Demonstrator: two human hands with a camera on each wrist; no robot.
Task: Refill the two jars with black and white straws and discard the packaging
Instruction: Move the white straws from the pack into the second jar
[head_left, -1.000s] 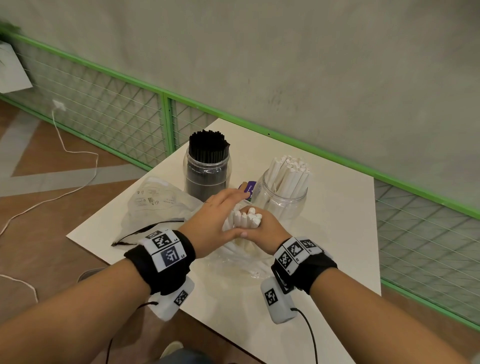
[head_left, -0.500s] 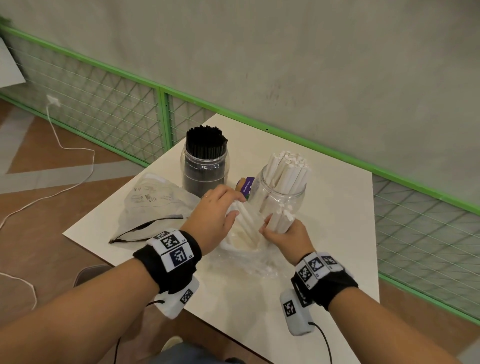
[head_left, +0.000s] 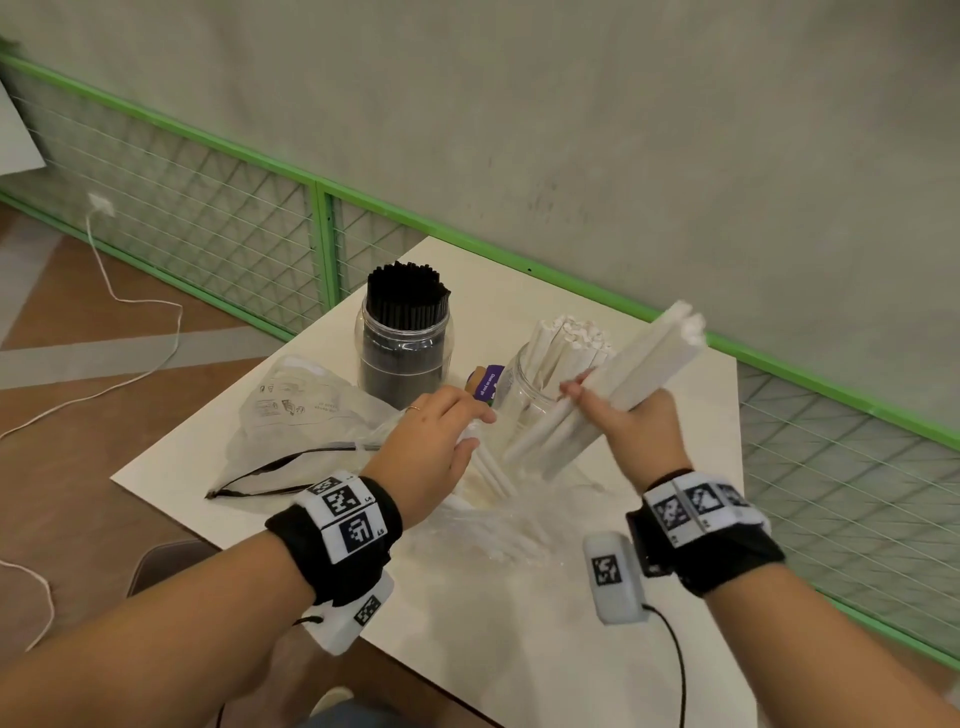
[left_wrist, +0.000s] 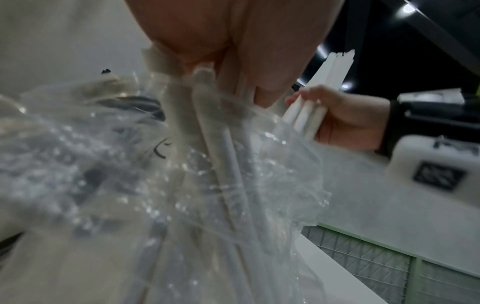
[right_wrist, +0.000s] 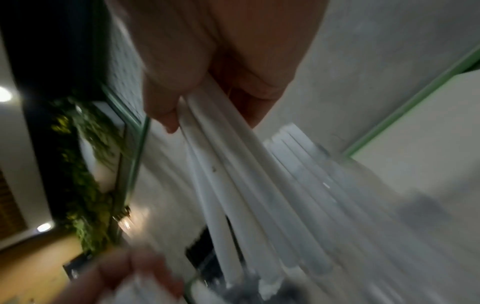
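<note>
Several white straws (head_left: 613, 395) gripped in right hand (head_left: 636, 434) | left hand (head_left: 431, 447) clutches bagged straws (head_left: 488, 467)

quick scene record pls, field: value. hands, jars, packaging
left hand: grip on white straws still in the clear bag
right hand: grip on a bundle of white straws, tilted, raised beside the white jar
black jar: packed full
white jar: partly filled
empty bag: lying on table, left of the jars
</note>
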